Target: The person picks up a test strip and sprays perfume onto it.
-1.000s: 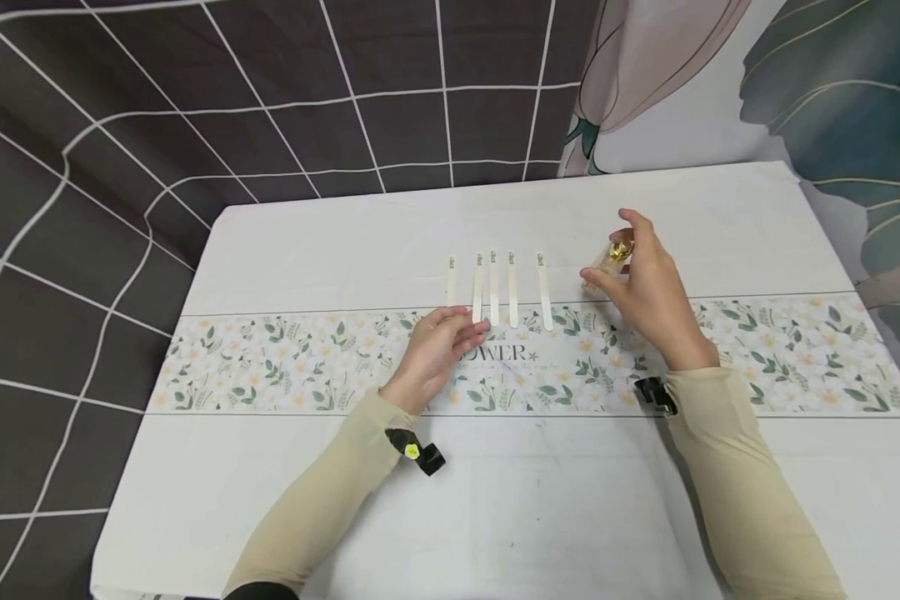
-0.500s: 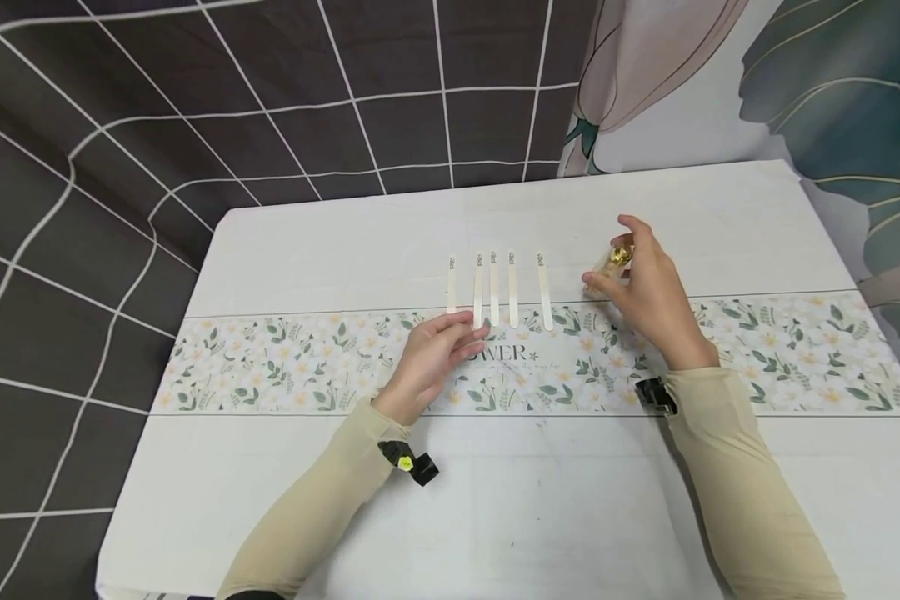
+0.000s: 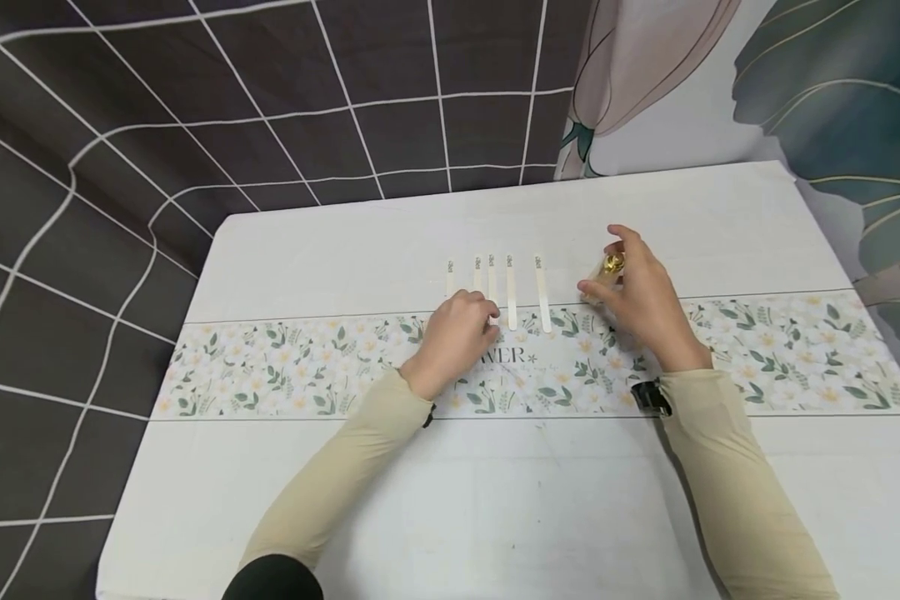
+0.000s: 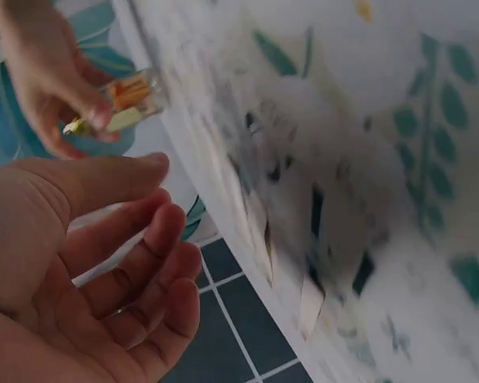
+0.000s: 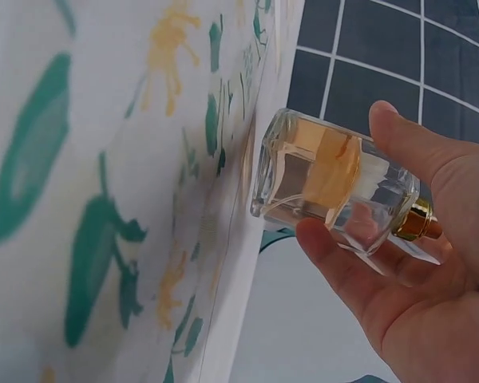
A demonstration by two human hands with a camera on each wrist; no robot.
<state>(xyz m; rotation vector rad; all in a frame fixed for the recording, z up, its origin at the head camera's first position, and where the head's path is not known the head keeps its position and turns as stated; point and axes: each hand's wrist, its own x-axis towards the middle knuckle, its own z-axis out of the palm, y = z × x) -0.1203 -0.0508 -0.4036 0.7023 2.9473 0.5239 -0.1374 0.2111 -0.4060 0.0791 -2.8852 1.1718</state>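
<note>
Several thin white strips [image 3: 511,292] with small dark print at their far ends lie side by side at the table's middle. The left hand [image 3: 457,337] is palm down over the near ends of the left strips; whether it touches them cannot be told. In the left wrist view its fingers [image 4: 172,231] curve loosely with nothing between them and the thumb. To the right, the right hand [image 3: 648,304] holds a clear glass bottle [image 5: 311,175] with amber liquid and a gold neck, its thumb and fingers on either side. The bottle's gold part [image 3: 613,263] shows from above.
The white table [image 3: 540,500] carries a floral band [image 3: 285,367] with printed lettering. A dark cloth with white grid lines [image 3: 270,100] hangs behind and to the left. A flower-patterned curtain [image 3: 660,67] is behind at the right.
The left hand has turned from side-on to palm down and moved slightly right and farther over the strips. The right hand keeps the bottle, nearly in place.
</note>
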